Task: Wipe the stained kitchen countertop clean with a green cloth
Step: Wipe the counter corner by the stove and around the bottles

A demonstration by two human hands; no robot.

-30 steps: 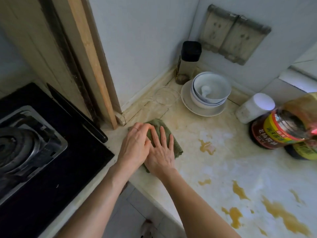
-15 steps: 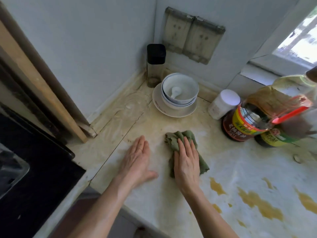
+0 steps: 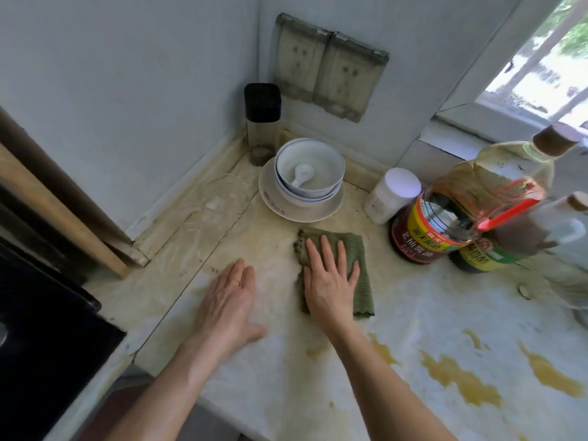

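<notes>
A folded green cloth (image 3: 358, 268) lies flat on the pale countertop (image 3: 413, 313), in front of the stacked bowls. My right hand (image 3: 329, 281) presses flat on the cloth with straight, spread fingers. My left hand (image 3: 227, 300) rests palm down on the bare counter to the left of the cloth, fingers straight. Yellow-brown stains (image 3: 458, 377) spread over the counter to the right and in front of the cloth, and a small smear (image 3: 318, 350) lies near my right forearm.
Behind the cloth, white bowls with a spoon (image 3: 308, 170) sit on a plate. A black-capped jar (image 3: 262, 122) stands in the corner. A white jar (image 3: 393, 194), a soy sauce bottle (image 3: 426, 230) and oil bottles (image 3: 509, 186) crowd the right. The black stove (image 3: 41, 345) lies left.
The cloth has slid right and away from the stove side, then been spread flat under my right hand. My left hand came off the cloth onto the bare counter. The view shifted right.
</notes>
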